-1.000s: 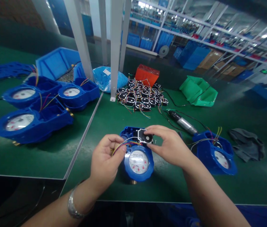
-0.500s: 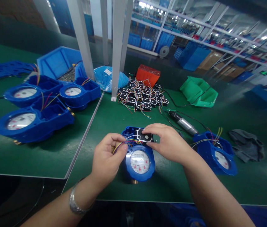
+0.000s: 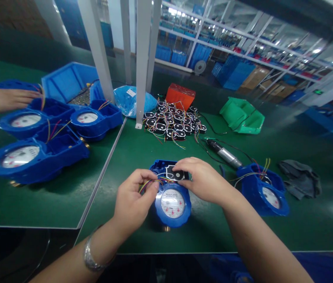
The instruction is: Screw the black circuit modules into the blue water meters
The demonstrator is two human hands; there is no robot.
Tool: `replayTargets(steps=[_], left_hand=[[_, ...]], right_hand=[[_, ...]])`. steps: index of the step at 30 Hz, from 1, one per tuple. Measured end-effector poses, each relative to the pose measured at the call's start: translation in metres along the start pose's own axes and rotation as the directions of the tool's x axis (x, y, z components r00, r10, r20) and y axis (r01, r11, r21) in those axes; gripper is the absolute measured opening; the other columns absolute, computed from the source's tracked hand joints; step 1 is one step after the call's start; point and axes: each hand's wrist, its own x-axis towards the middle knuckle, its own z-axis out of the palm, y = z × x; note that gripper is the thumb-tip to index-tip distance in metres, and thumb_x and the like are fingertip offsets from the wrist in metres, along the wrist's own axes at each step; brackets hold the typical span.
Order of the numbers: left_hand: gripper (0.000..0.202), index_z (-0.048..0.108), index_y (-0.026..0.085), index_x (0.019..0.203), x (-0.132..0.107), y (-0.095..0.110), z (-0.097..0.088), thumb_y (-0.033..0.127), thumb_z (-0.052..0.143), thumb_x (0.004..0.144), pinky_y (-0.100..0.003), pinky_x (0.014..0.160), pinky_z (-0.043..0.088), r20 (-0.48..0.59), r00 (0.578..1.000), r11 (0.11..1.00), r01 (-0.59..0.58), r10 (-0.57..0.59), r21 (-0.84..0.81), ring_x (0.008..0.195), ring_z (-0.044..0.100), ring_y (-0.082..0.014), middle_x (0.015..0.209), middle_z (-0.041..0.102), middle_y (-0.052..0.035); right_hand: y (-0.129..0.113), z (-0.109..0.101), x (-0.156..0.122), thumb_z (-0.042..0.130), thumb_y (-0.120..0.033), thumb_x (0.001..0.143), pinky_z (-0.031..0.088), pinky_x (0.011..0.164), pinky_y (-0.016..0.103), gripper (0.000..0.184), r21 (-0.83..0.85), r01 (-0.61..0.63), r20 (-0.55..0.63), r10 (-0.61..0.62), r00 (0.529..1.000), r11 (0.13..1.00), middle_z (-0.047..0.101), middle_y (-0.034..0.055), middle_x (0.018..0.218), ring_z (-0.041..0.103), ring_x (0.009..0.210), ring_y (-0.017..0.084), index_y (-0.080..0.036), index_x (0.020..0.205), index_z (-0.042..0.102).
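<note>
Co-worker's hand (image 3: 10,100) appeared; right hand (image 3: 203,180) (fingers curved) grips module (image 3: 172,173).

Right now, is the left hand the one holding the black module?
No, the left hand pinches the coloured wires, while the right hand holds the black module.

Factory assy. area: green workbench (image 3: 208,232) under L hand (image 3: 134,196) & R hand (image 3: 206,179), several matching blue meters (image 3: 61,163) left of L hand, wired modules (image 3: 179,127) piled beyond both, w/ blue bins (image 3: 163,54) & metal framing (image 3: 196,39) far past them, plus co-worker's hand (image 3: 13,98) way off left.
</note>
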Motion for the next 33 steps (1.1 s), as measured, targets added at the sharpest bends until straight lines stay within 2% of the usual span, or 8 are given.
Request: replayTargets(steps=[5,8,15,18,21,27,30,33], left_hand=[[0.008,0.056,0.016,0.072,0.005,0.007,-0.003,0.022,0.05,0.072,-0.021,0.057,0.04,0.116,0.993,0.963,-0.044,0.013,0.266,0.061,0.05,-0.0112,0.063,0.055,0.0011],[0.011,0.057,0.017,0.076,0.012,0.012,-0.007,0.025,0.05,0.073,-0.024,0.056,0.038,0.208,0.978,0.908,-0.076,-0.012,0.412,0.059,0.049,-0.0123,0.06,0.053,0.0019],[0.017,0.058,0.02,0.085,0.052,0.022,0.003,0.032,0.051,0.075,-0.027,0.059,0.038,0.384,0.922,0.733,-0.235,-0.038,0.638,0.067,0.053,-0.0157,0.074,0.059,-0.0003],[0.02,0.06,0.02,0.08,0.073,0.022,0.013,0.037,0.052,0.074,-0.029,0.058,0.038,0.46,0.887,0.618,-0.338,-0.044,0.71,0.07,0.053,-0.018,0.077,0.058,-0.0024],[0.025,0.061,0.02,0.081,0.089,0.019,0.02,0.042,0.057,0.07,-0.031,0.066,0.04,0.565,0.825,0.542,-0.468,-0.015,0.698,0.078,0.053,-0.021,0.082,0.056,-0.0044],[0.052,0.056,0.021,0.103,0.107,0.015,0.031,0.048,0.064,0.059,-0.03,0.069,0.042,0.747,0.639,0.589,-0.538,-0.181,0.603,0.087,0.054,-0.0232,0.098,0.057,-0.0061],[0.05,0.058,0.024,0.101,0.112,0.013,0.037,0.049,0.064,0.058,-0.026,0.062,0.041,0.788,0.541,0.623,-0.517,-0.294,0.588,0.081,0.057,-0.0213,0.092,0.062,-0.0035],[0.045,0.06,0.027,0.099,0.113,0.011,0.038,0.048,0.063,0.059,-0.024,0.058,0.039,0.802,0.498,0.656,-0.489,-0.331,0.575,0.075,0.058,-0.0189,0.086,0.064,-0.0012]], right_hand=[[0.001,-0.002,-0.004,0.057,-0.017,0.074,0.04,0.087,0.028,0.018,0.072,0.009,-0.099,-0.001,0.995,0.997,0.057,0.0003,0.098,0.051,0.094,0.013,-0.018,0.091,0.062],[0.022,-0.001,-0.004,0.053,-0.022,0.078,0.042,0.085,0.02,0.017,0.124,-0.245,-0.206,0.266,0.942,0.962,0.057,-0.001,0.097,0.052,0.09,0.008,-0.019,0.092,0.061],[0.125,0.008,0.019,0.048,-0.02,0.08,0.036,0.095,0.035,0.034,-0.104,-0.786,-0.258,0.747,0.613,0.61,0.047,0.0146,0.111,0.045,0.106,0.02,-0.007,0.111,0.051],[0.163,0.01,0.024,0.049,-0.024,0.081,0.038,0.092,0.04,0.036,-0.151,-0.908,-0.221,0.883,0.415,0.39,0.043,0.015,0.114,0.042,0.109,0.021,-0.006,0.112,0.046],[0.191,0.008,0.023,0.049,-0.028,0.082,0.042,0.088,0.038,0.032,-0.19,-0.941,-0.091,0.949,0.302,0.281,0.048,0.0106,0.107,0.046,0.102,0.017,-0.008,0.107,0.049],[0.207,0.0,0.023,0.049,-0.03,0.082,0.044,0.086,0.034,0.031,-0.231,-0.92,-0.024,0.944,0.33,0.316,0.05,0.0093,0.101,0.049,0.097,0.014,-0.007,0.104,0.05],[0.196,-0.008,0.03,0.053,-0.026,0.08,0.044,0.086,0.037,0.031,-0.212,-0.898,-0.081,0.909,0.409,0.385,0.05,0.009,0.102,0.049,0.097,0.015,-0.009,0.105,0.05],[0.175,-0.027,0.037,0.054,-0.018,0.077,0.043,0.086,0.036,0.03,-0.16,-0.859,-0.228,0.829,0.511,0.486,0.051,0.0097,0.1,0.05,0.095,0.015,-0.011,0.106,0.05]])
